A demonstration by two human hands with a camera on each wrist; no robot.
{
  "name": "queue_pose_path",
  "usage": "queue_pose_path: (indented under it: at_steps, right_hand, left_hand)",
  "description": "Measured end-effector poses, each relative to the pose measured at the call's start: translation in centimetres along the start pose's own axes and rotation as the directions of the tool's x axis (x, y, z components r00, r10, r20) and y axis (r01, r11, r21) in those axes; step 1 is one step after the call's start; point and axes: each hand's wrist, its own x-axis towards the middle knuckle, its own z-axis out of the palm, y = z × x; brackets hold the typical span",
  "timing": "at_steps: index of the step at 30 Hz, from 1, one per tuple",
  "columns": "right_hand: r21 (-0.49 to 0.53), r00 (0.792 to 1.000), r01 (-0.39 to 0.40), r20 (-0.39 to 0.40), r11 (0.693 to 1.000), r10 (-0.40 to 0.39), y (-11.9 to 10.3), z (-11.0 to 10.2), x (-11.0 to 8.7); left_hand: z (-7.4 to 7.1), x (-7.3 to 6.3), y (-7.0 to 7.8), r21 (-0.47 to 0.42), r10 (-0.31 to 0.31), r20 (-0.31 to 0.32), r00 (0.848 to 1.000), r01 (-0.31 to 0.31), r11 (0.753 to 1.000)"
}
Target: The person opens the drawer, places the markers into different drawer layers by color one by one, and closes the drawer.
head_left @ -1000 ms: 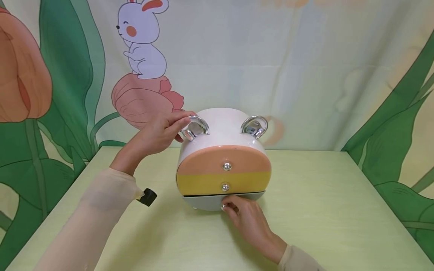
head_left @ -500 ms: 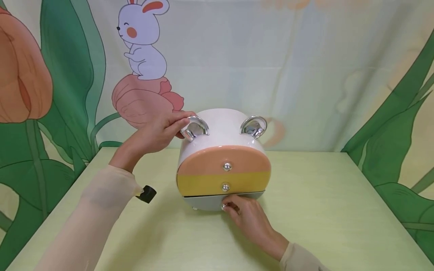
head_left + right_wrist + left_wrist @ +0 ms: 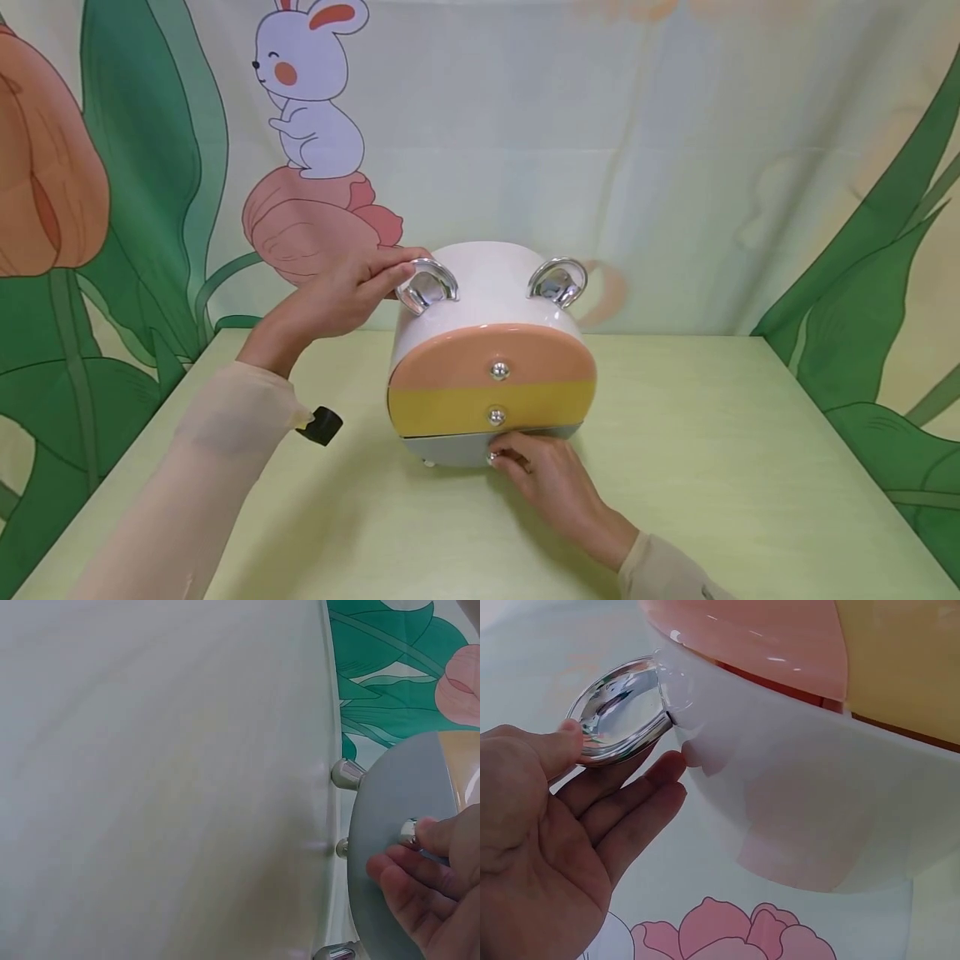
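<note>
A white rounded drawer box (image 3: 487, 279) with two silver ears stands on the table. Its front has an orange drawer (image 3: 442, 362), a yellow drawer (image 3: 427, 410) and, lowest, a grey drawer (image 3: 446, 451). My left hand (image 3: 337, 292) pinches the left silver ear (image 3: 622, 712), thumb on one side and fingers behind. At the bottom, my right hand (image 3: 555, 492) holds the small silver knob (image 3: 409, 833) of the grey drawer between thumb and fingers. A thin dark line shows along the grey drawer's top edge.
The pale green table (image 3: 712, 467) extends around the box. Behind hangs a printed curtain (image 3: 675, 167) with a rabbit, tulips and leaves. A black piece (image 3: 321, 426) sticks out at my left sleeve. Short silver feet (image 3: 347, 774) hold the box up.
The dark gap above the grey drawer has become a little thinner. Both hands keep their holds, and the head view has shifted slightly.
</note>
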Motion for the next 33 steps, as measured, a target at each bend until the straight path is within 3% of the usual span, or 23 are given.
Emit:
queue_pose_path:
  at_steps: [11,22,33]
  right_hand:
    - [0.013,0.999,-0.018,-0.04,1.0,0.018,-0.1,0.5,-0.1]
    - [0.03,0.999,-0.038,-0.022,0.999,0.039,-0.5,0.2,0.1]
    - [0.016,0.995,-0.101,0.006,0.995,0.101,-1.2,-1.3,-0.3]
  left_hand:
    - [0.0,0.0,-0.1,-0.037,0.015,0.001,1.0,-0.015,0.999]
    - [0.0,0.0,0.1,0.001,-0.004,0.003,1.0,0.004,1.0]
    - [0.8,-0.2,-0.2,-0.14,-0.002,-0.041,0.999,-0.004,0.99]
